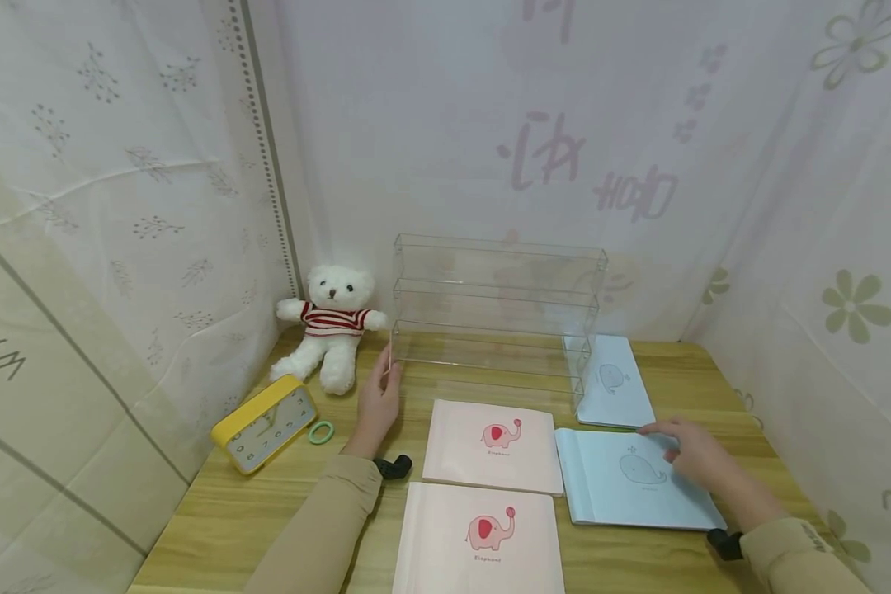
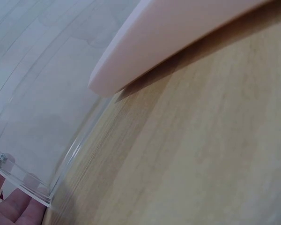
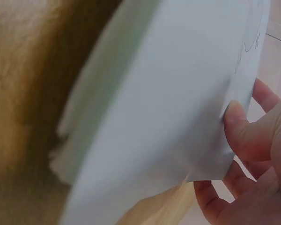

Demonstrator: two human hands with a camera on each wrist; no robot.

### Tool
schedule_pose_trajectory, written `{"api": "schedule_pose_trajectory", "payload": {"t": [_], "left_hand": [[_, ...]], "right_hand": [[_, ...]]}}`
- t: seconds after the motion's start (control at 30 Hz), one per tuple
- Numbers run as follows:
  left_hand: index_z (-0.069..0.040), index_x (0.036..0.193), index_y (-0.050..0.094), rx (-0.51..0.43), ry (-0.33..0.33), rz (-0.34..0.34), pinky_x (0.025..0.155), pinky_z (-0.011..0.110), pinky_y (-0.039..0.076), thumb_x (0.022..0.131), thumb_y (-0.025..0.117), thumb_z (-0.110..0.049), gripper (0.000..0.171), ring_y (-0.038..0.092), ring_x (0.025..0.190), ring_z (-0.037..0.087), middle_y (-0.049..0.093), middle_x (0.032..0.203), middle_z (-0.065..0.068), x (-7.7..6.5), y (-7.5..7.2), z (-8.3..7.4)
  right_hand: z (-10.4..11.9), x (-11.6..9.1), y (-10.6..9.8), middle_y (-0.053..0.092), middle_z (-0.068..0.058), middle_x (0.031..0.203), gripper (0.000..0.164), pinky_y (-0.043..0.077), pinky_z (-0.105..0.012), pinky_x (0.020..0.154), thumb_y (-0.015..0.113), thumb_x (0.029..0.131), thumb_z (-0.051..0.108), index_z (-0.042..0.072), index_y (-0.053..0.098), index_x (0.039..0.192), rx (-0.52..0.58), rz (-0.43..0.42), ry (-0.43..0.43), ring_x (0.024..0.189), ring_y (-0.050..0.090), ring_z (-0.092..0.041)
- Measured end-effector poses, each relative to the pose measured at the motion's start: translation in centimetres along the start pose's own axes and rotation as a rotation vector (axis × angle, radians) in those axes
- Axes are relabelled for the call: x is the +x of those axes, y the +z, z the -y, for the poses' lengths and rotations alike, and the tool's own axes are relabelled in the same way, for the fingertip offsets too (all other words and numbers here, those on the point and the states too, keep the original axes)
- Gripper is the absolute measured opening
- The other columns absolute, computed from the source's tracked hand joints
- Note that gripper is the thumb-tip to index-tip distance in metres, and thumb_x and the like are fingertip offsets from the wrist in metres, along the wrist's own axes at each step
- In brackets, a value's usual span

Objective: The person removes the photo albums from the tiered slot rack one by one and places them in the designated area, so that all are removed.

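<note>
My left hand (image 1: 377, 404) holds the lower left side of a clear tiered rack (image 1: 490, 301); its fingers (image 2: 21, 206) show against the outside of the transparent panel in the left wrist view. At the right, my right hand (image 1: 701, 458) pinches the far right corner of a light-blue whale album (image 1: 609, 483). The thumb (image 3: 236, 122) presses on the cover, with the other fingers behind the edge. Two pink elephant albums, a farther one (image 1: 460, 445) and a nearer one (image 1: 445, 544), lie left of it. A second blue album (image 1: 624, 396) lies behind, partly overlapped by the rack.
A white teddy bear (image 1: 334, 322) in a striped sweater sits left of the rack. In front of it are a yellow clock (image 1: 267, 425) and a green ring (image 1: 321, 422). Patterned curtains (image 1: 453, 124) surround the wooden table (image 1: 200, 544) at the back and sides.
</note>
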State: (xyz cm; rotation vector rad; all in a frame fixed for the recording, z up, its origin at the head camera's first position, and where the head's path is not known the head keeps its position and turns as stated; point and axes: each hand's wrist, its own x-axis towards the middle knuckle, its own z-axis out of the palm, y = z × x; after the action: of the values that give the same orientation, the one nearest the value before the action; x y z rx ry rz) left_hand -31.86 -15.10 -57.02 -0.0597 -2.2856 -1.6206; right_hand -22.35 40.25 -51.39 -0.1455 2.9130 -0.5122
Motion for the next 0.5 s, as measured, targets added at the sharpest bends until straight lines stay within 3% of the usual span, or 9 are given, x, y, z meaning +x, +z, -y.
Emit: {"api": "schedule_pose_trajectory", "payload": {"t": [0.1,0.3,0.4,0.5], "left_hand": [[-0.030,0.171,0.044,0.000,0.000,-0.001,0.115,0.066,0.053,0.118,0.053,-0.032,0.053,0.067,0.138,0.047,0.056,0.165,0.022,0.00,-0.02,-0.11],[-0.029,0.172,0.042,-0.006,0.001,0.009,0.115,0.066,0.053,0.119,0.051,-0.033,0.054,0.066,0.139,0.047,0.055,0.165,0.022,-0.04,-0.04,-0.14],[-0.029,0.172,0.042,-0.010,-0.005,0.012,0.115,0.066,0.053,0.119,0.051,-0.030,0.054,0.066,0.139,0.047,0.055,0.166,0.022,-0.07,-0.05,-0.17],[-0.031,0.172,0.042,-0.007,-0.005,0.012,0.114,0.067,0.053,0.119,0.052,-0.029,0.054,0.066,0.139,0.047,0.056,0.165,0.022,-0.03,-0.11,-0.21]], "right_hand": [[-0.09,-0.07,0.06,0.052,-0.042,0.154,0.056,0.055,-0.050,0.086,0.067,0.095,-0.011,0.014,0.071,0.145,0.009,0.018,0.011,0.123,0.060,-0.054],[-0.15,-0.18,0.30,0.054,-0.042,0.152,0.055,0.056,-0.054,0.089,0.068,0.095,-0.010,0.014,0.072,0.145,0.004,0.012,0.006,0.125,0.060,-0.055],[-0.14,-0.31,0.46,0.056,-0.041,0.150,0.055,0.056,-0.058,0.091,0.067,0.095,-0.011,0.013,0.072,0.144,0.007,-0.001,-0.002,0.128,0.059,-0.059],[-0.05,-0.46,0.72,0.056,-0.039,0.151,0.055,0.054,-0.070,0.100,0.067,0.096,-0.011,0.013,0.072,0.145,0.004,-0.019,0.004,0.137,0.052,-0.066]]}}
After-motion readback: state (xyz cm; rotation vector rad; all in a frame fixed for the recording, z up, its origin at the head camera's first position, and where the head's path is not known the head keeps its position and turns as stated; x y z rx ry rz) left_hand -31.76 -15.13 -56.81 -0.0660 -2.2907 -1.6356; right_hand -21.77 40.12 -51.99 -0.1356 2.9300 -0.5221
